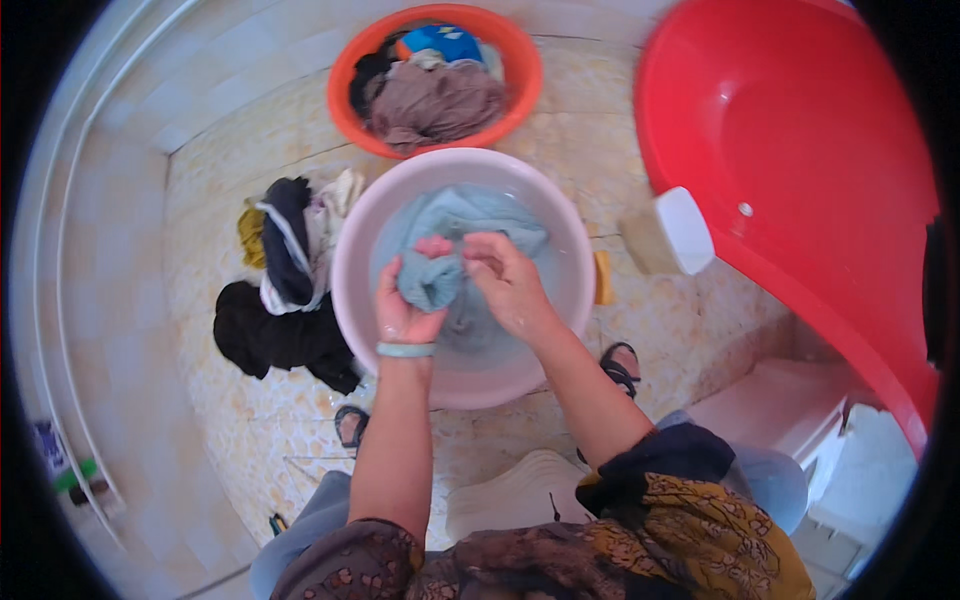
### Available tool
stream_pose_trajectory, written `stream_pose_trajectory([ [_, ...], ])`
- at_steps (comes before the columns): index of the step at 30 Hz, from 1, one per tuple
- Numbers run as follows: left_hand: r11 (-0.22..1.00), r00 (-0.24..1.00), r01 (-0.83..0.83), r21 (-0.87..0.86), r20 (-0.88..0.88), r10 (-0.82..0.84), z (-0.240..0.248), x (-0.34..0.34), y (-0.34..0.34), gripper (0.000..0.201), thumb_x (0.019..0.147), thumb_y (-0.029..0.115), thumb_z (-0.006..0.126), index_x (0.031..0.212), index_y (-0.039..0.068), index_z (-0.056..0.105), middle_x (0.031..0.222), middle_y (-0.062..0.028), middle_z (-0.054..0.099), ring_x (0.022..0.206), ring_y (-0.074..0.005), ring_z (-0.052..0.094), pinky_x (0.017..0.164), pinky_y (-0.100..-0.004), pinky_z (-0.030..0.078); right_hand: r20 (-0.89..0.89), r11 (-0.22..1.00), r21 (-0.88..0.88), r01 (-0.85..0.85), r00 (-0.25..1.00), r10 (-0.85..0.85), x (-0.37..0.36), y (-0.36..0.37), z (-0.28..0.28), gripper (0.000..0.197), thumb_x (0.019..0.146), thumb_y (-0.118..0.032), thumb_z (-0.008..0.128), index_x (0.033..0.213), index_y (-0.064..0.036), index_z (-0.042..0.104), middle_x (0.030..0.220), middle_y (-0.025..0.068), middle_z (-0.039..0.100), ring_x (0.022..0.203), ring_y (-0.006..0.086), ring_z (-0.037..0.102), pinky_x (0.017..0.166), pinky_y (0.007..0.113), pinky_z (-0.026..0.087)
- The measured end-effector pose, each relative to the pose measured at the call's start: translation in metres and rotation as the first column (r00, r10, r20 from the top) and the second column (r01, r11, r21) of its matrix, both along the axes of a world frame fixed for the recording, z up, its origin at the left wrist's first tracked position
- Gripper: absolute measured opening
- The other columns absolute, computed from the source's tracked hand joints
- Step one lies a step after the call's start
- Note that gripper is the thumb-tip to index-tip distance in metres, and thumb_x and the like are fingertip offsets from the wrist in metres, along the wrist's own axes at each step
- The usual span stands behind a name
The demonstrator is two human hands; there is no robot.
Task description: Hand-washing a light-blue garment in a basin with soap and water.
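A pale pink basin (352, 290) of cloudy water stands on the floor between my feet. In it lies a light blue-green cloth garment (475, 212), partly under the water. My left hand (405, 305), a pale band at its wrist, is closed round a bunched part of the garment and lifts it above the water. Pink fingertips show at the top of the bunch. Close on its right, my right hand (507, 285) hovers over the basin with its fingers curled. Whether it pinches anything is hard to see.
An orange tub (337, 100) of clothes stands beyond the basin. Dark and light clothes (288, 240) lie on the tiled floor at the left, with a black garment (275, 330) nearer me. To the right are a white-rimmed container (684, 230), a yellow bar (603, 278) and a large red tub (780, 130).
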State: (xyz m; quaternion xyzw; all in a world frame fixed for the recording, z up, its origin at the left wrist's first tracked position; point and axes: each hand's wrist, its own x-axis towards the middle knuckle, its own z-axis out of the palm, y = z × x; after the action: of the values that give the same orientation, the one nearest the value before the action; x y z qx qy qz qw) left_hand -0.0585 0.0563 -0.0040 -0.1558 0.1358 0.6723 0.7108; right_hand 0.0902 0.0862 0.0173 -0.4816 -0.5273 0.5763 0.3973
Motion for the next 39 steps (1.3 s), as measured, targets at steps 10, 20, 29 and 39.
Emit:
stream_pose_trajectory([
  [10,0.999,0.999,-0.023,0.047,-0.028,0.024,0.006,0.01,0.008,0.039,0.093,0.023,0.039,0.12,-0.004,0.045,0.121,-0.0182,0.052,0.117,-0.0323,0.048,0.103,-0.0454,0.035,0.358,0.908,0.171,0.382,0.835,-0.418,0.142,0.05,-0.04,0.027,0.086,-0.017,0.054,0.107,-0.0012,0.058,0.105,0.0186,0.061,0.1,0.0292,0.058,0.087,0.035,0.045],
  [20,1.0,1.0,-0.01,-0.016,-0.027,0.01,0.021,0.026,0.009,0.04,0.094,0.021,0.037,0.123,-0.005,0.042,0.127,-0.018,0.049,0.123,-0.0325,0.043,0.104,-0.0469,0.033,0.902,0.925,-0.135,0.354,0.431,-0.033,0.176,0.012,-0.109,0.04,0.078,-0.03,0.06,0.111,-0.007,0.055,0.101,0.0181,0.062,0.094,0.0351,0.06,0.08,0.043,0.047],
  [29,0.991,0.994,-0.092,-0.096,-0.073,0.085,0.028,0.022,0.017,0.039,0.094,0.016,0.036,0.125,-0.008,0.04,0.126,-0.0196,0.049,0.121,-0.0327,0.045,0.104,-0.0454,0.034,-0.064,0.843,-0.348,0.409,0.887,-0.457,0.213,0.018,-0.118,0.034,0.081,-0.015,0.062,0.112,-0.0029,0.056,0.096,0.0131,0.064,0.083,0.0267,0.063,0.073,0.039,0.051],
  [39,0.984,0.987,-0.161,-0.073,-0.011,0.161,0.026,0.02,0.018,0.038,0.092,0.01,0.036,0.125,-0.008,0.041,0.124,-0.0202,0.051,0.118,-0.0311,0.047,0.105,-0.0427,0.034,-0.958,0.961,-0.226,-0.162,0.217,-0.188,0.069,0.041,0.032,0.05,0.085,-0.023,0.057,0.129,-0.003,0.041,0.118,0.0205,0.053,0.107,0.0369,0.053,0.093,0.051,0.042],
])
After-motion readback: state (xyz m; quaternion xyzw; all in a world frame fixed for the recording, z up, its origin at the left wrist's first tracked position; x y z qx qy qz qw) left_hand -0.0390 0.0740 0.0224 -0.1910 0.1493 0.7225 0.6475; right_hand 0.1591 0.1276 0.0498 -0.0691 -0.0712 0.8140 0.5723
